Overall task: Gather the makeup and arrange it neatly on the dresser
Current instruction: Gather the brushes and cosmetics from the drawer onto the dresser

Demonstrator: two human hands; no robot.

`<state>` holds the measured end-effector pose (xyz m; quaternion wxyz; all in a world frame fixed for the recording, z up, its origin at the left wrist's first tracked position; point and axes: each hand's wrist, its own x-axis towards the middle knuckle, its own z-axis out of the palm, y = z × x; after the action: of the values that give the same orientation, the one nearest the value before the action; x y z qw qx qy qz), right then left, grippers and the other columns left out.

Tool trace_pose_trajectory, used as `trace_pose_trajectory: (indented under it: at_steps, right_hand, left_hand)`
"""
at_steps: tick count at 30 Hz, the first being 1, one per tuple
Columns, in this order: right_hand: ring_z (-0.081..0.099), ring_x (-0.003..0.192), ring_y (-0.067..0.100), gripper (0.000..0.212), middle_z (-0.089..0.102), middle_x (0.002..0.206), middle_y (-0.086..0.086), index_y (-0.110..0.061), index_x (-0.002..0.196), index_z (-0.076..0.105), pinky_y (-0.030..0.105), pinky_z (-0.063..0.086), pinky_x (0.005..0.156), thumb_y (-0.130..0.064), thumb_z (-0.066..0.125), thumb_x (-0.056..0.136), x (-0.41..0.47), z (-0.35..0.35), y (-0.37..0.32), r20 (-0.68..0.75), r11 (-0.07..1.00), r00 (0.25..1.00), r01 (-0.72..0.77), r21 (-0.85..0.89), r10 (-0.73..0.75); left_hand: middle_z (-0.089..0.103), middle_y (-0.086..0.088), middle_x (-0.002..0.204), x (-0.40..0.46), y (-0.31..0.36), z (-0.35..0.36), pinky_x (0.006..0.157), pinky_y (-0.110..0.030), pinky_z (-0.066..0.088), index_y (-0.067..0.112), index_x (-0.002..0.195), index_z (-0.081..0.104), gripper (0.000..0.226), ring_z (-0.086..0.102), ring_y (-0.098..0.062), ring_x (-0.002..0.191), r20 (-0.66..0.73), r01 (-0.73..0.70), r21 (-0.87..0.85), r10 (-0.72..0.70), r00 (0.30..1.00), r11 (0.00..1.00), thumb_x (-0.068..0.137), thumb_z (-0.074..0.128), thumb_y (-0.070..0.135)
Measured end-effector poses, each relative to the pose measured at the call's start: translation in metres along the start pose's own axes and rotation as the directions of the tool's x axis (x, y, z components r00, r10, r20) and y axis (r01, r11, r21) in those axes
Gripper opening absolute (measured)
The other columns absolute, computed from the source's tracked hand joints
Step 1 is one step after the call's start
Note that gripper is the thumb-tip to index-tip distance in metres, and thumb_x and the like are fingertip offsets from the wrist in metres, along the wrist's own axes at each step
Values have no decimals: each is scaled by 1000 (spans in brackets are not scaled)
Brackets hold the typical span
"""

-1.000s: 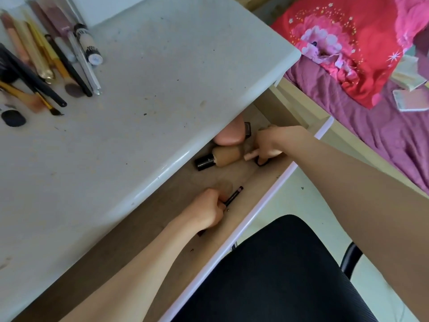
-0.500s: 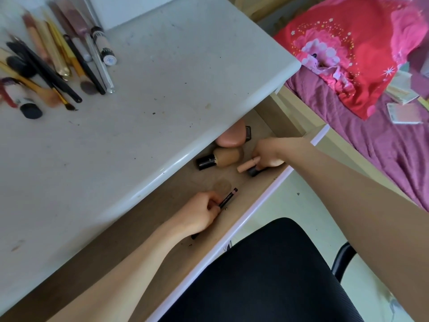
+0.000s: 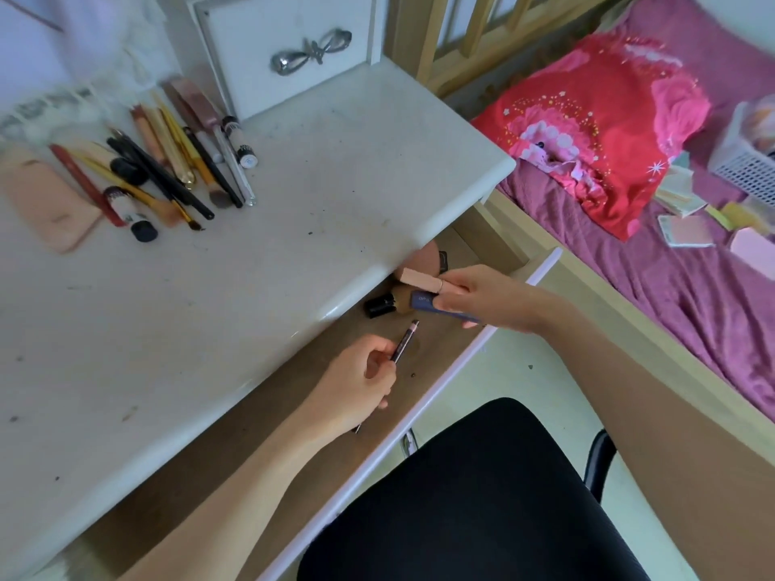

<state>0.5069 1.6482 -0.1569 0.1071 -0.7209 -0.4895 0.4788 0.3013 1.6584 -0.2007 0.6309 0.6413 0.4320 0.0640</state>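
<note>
Since half a second ago: right hand (image 3: 482, 297) raised off the drawer floor, now carrying its two items above the bottle; left hand (image 3: 360, 379) lifted slightly with the pencil; view tilted up to take in the dresser's small upper drawer (image 3: 289, 44).

Dresser top (image 3: 335, 182): white, speckled with dark marks. Open drawer (image 3: 444, 383) below its front edge, brown floor, pale front rail. Black chair seat (image 3: 482, 496) just in front of the rail. Bed with purple sheet (image 3: 692, 287) and red pillow (image 3: 599, 123) off the dresser's right end.

Row of brushes, pencils and tubes (image 3: 167, 165) laid near the back left corner of the dresser top, beside a peach pouch (image 3: 46, 203).

Right hand: fingers curled round a peach stick (image 3: 419, 280) and a dark blue tube (image 3: 423, 301), held together over the drawer's right end. Left hand: pinching a dark pencil (image 3: 404, 341), tip tilted up toward the dresser edge.

Black-capped bottle (image 3: 379, 306) lying on the drawer floor, partly under the dresser edge. Peach rounded item (image 3: 427, 255) behind it, mostly hidden.
</note>
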Motion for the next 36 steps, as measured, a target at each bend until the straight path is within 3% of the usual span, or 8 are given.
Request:
trace_pose_trajectory:
  at_steps: [5,9,13,20,23,29,32,36]
  right_hand:
    - [47,77,19,18,48,85,7,-8,100,60,31,47,77,-22,50,95,-13,18,-35,-110,923,993,90,375,-52]
    - [47,77,18,37,49,84,7,-3,106,60,29,42,76,-35,55,88,-11,37,-74,-60,925,994,106,364,-90]
    - [49,79,15,30,50,84,7,5,109,56,22,44,73,-21,50,95,-4,55,-110,-29,916,989,147,374,-147]
    - [51,85,14,22,58,98,3,-8,108,58,23,45,73,-1,41,96,19,82,-162,2,776,988,121,619,-155]
    - [49,81,13,22,57,93,1,-12,103,60,25,42,73,-3,41,96,33,89,-180,15,809,986,127,574,-165]
    - [47,79,14,19,54,92,4,-9,100,61,25,42,72,-6,42,97,64,91,-210,-6,882,990,130,454,-142]
    - [48,75,15,19,53,91,8,-1,102,59,18,43,65,-5,43,95,89,86,-223,-192,931,980,118,346,-53]
    - [52,71,21,18,52,82,10,2,96,57,22,41,58,-2,41,91,128,77,-239,-408,957,913,88,278,34]
  left_hand:
    - [59,-4,83,-19,21,-30,59,-24,47,15,104,50,16,53,-9,59,-174,-22,-185,-11,985,982,91,48,6]
    - [56,-5,84,-22,36,-72,62,-24,39,22,100,53,9,47,-13,64,-340,-90,-286,-13,940,954,92,51,17]
    - [52,6,70,-27,43,-113,64,-21,37,19,103,59,16,45,-9,63,-418,-201,-189,107,902,961,92,53,27]
    - [56,1,69,-37,34,-173,61,-27,39,23,86,63,6,45,-14,61,-446,-189,-220,73,892,957,88,58,19]
    - [54,3,67,-36,32,-193,62,-27,39,27,80,61,12,45,-13,63,-470,-177,-192,68,880,965,87,60,17]
    - [59,-5,76,-18,26,-230,61,-26,37,14,96,66,12,46,-15,65,-441,-124,-268,-8,897,955,90,57,19]
    - [54,-6,73,2,30,-246,55,-22,36,4,97,64,19,45,-13,63,-375,-9,-380,-145,916,925,94,50,16]
    - [53,-13,71,22,37,-264,54,-21,45,-2,87,58,15,47,-15,59,-360,7,-451,-189,914,893,91,44,-4]
